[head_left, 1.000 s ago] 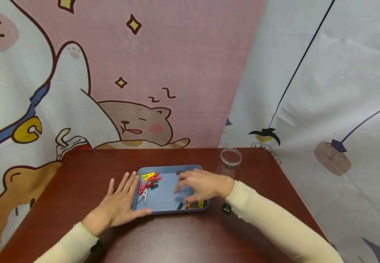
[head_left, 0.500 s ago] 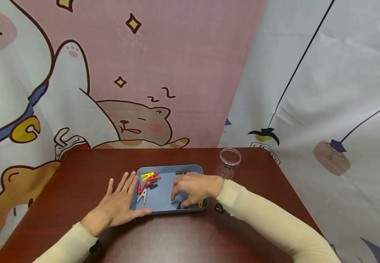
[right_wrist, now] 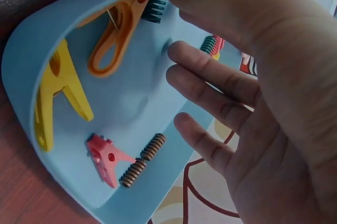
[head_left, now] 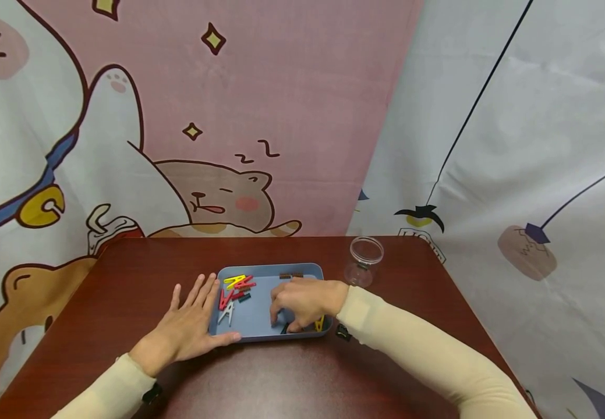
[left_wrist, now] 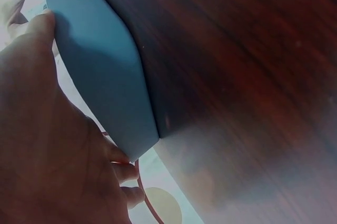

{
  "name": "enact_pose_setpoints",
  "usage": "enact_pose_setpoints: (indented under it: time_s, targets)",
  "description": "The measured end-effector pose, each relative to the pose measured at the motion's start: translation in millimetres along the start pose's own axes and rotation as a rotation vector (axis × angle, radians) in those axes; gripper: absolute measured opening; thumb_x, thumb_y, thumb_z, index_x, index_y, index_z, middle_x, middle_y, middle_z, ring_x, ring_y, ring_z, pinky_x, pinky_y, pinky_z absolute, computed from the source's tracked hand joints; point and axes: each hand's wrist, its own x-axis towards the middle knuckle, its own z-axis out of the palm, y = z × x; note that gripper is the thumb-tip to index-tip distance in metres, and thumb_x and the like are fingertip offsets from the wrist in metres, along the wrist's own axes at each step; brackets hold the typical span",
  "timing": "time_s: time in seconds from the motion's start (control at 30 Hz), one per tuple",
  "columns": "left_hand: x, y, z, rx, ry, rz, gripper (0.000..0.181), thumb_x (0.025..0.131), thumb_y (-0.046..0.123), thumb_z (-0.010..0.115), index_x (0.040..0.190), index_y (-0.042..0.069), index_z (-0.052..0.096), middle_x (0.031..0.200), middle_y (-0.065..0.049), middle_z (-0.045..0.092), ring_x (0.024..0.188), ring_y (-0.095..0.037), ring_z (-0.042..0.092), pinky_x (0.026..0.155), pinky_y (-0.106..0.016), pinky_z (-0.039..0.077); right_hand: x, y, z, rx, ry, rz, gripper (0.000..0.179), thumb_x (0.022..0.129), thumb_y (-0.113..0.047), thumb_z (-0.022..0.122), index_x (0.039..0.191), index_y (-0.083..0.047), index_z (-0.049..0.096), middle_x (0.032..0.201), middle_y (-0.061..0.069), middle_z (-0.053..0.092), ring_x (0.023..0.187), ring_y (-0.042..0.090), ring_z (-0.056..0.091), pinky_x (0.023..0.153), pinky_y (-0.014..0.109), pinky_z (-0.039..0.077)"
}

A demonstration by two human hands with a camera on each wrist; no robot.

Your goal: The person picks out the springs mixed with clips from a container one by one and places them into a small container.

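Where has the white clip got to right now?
In the head view, the white clip lies in the blue tray, at its left end, just below a red clip, near the left hand.

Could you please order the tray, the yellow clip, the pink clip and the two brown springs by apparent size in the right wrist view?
1. Tray
2. Yellow clip
3. Pink clip
4. Upper brown spring and lower brown spring: too alike to rank
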Motion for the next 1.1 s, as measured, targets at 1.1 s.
enact_pose_setpoints:
  time_s: [1.1]
  targets:
    - [-0.3, 3.0, -1.1, 0.006, -0.011, 0.001, 0.138, 0.094, 0.095, 0.069, 0.184, -0.001, 0.026, 0.194, -0.025, 0.023, 0.182, -0.052, 0.020, 0.136, -0.090, 0.011, 13.9, 0, 5, -0.065, 0.019, -0.032, 0.013, 0.103, -0.027, 0.093, 0.115, -0.032, 0.088, 0.111, -0.018, 0.082, 0.103, -0.001, 0.076, 0.091, 0.023, 0.063]
